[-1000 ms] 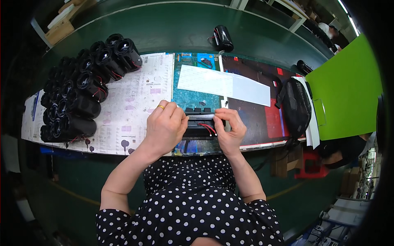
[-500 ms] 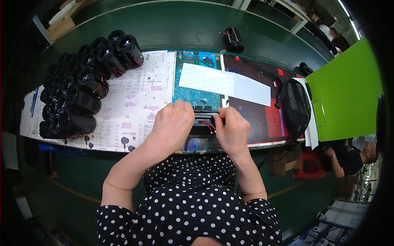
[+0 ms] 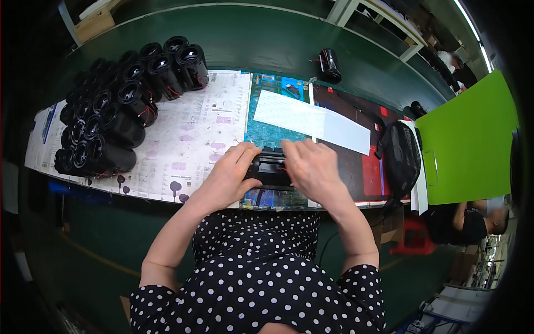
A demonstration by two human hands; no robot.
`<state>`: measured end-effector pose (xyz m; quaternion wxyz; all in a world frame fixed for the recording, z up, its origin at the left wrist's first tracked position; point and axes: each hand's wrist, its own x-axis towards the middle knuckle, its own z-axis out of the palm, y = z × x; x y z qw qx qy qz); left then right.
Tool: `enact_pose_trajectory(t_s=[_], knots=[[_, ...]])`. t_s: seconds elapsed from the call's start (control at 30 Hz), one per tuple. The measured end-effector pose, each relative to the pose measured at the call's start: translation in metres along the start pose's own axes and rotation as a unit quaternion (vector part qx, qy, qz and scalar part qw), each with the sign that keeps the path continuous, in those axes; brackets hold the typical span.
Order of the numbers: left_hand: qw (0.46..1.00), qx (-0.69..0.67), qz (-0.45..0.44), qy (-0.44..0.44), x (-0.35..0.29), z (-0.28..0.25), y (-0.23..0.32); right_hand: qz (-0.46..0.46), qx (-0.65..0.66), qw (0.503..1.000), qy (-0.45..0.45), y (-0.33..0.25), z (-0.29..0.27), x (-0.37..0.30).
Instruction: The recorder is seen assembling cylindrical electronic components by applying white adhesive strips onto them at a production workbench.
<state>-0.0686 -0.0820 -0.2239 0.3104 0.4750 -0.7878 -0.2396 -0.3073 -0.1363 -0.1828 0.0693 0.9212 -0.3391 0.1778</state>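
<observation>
A black cylindrical housing point(image 3: 271, 177) lies on its side at the table's front edge, below my chest. My left hand point(image 3: 225, 175) grips its left end, thumb on the near side and fingers on the far side. Over the right end, my right hand point(image 3: 312, 170) is closed, knuckles up, hiding that part and most of the red wires. A bit of red wire shows beside the right fingers. Between the hands, a long black strip-like part runs along the top of the housing.
Several similar black cylinders point(image 3: 122, 125) with red wires stand grouped on the left. White sheets point(image 3: 283, 114) lie beyond my hands. To the right are a black mesh bag point(image 3: 403, 158) and a bright green panel point(image 3: 467, 136). Another cylinder point(image 3: 330, 65) sits past the table's far edge.
My right hand has shifted from pinching at the wires to covering the housing's right end. My left thumb now shows on the near side. The view has shifted slightly.
</observation>
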Motion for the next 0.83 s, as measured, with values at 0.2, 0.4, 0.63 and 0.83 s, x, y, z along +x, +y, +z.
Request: enact_pose_trajectory(t_s=[0.2, 0.4, 0.63, 0.83], knots=[[0.999, 0.032, -0.016, 0.003, -0.002, -0.009, -0.003, -0.019, 0.081, 0.996, 0.029, -0.024, 0.028, 0.032], [0.995, -0.044, -0.015, 0.093, 0.015, 0.001, -0.003, 0.199, 0.343, 0.912, 0.109, 0.021, 0.021, -0.037], [0.987, -0.071, -0.062, 0.132, 0.022, 0.013, 0.004, 0.144, 0.307, 0.929, 0.149, 0.023, 0.032, -0.046], [0.984, -0.047, -0.024, 0.168, 0.02, 0.024, -0.001, 0.186, 0.421, 0.887, -0.032, 0.062, 0.022, -0.016]])
